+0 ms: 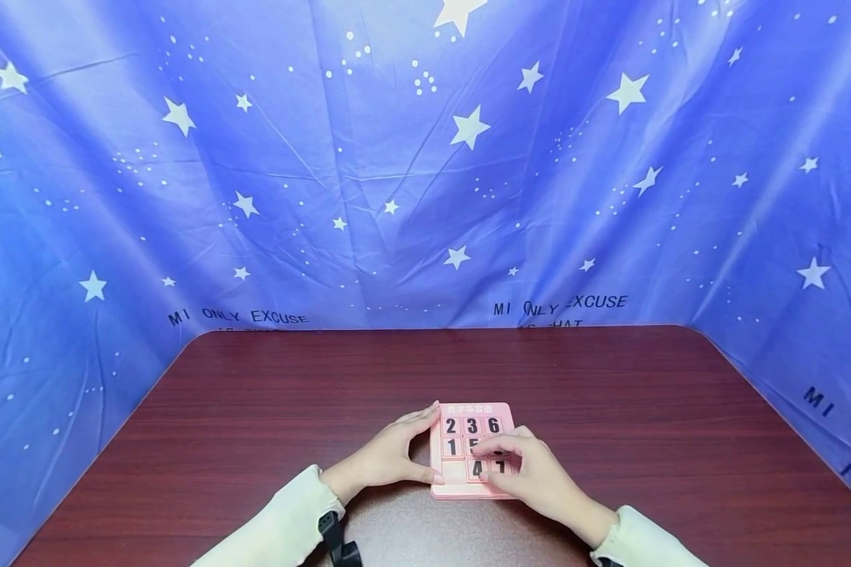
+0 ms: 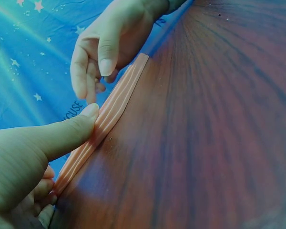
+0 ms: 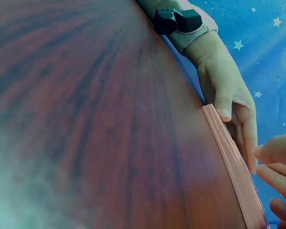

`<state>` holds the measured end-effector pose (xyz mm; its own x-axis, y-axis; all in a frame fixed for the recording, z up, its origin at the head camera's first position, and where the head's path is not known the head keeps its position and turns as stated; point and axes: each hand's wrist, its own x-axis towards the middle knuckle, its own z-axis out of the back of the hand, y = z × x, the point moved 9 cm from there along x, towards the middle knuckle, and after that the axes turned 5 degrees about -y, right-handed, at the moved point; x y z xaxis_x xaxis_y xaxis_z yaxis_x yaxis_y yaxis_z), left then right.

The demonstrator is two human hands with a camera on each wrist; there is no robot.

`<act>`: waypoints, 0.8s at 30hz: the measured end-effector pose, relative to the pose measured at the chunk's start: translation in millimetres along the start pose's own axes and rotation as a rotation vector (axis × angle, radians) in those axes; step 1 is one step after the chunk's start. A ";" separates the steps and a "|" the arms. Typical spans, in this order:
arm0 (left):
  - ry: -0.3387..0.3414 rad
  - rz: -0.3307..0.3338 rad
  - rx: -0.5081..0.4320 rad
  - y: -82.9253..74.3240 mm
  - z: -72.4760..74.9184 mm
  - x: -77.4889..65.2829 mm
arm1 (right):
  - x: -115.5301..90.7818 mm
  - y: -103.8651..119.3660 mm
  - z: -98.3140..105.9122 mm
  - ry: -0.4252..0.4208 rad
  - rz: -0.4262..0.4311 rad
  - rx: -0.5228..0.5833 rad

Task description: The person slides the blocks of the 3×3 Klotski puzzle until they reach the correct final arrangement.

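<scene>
A pink sliding number puzzle [image 1: 468, 491] lies near the front of the table, its black-numbered tiles in three rows. The top row reads 2, 3, 6; lower down are 1, 5, 4 and 7, with a bare slot at the lower left. My left hand [image 1: 379, 457] grips the puzzle's left side, thumb at the lower corner and fingers along the upper edge. In the left wrist view its thumb [image 2: 78, 131] presses the ridged pink side. My right hand [image 1: 542, 476] reaches over the right side, thumb by the 4 and 7 tiles, forefinger across the middle row, partly covering it.
The dark red wood table [image 1: 312, 378] extends behind and to both sides of the puzzle. Blue star-printed cloth [image 1: 397, 157] hangs around its far and side edges. A black device [image 1: 336, 539] is strapped on my left wrist.
</scene>
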<state>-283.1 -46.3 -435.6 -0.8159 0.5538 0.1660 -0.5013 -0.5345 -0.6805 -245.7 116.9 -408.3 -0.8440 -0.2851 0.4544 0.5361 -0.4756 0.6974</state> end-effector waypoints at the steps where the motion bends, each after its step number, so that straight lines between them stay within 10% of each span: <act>1: 0.001 0.004 -0.004 0.2 0.0 0.1 | -0.7 -0.3 1.1 -0.005 0.003 -0.002; 24: -0.003 -0.006 -0.011 -1.4 -0.4 -0.9 | -10.4 -6.2 9.0 -0.035 -0.064 -0.074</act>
<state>-281.6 -45.8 -435.1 -0.8137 0.5552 0.1725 -0.5031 -0.5237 -0.6875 -240.1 130.4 -412.3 -0.8747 -0.2236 0.4301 0.4772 -0.5529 0.6831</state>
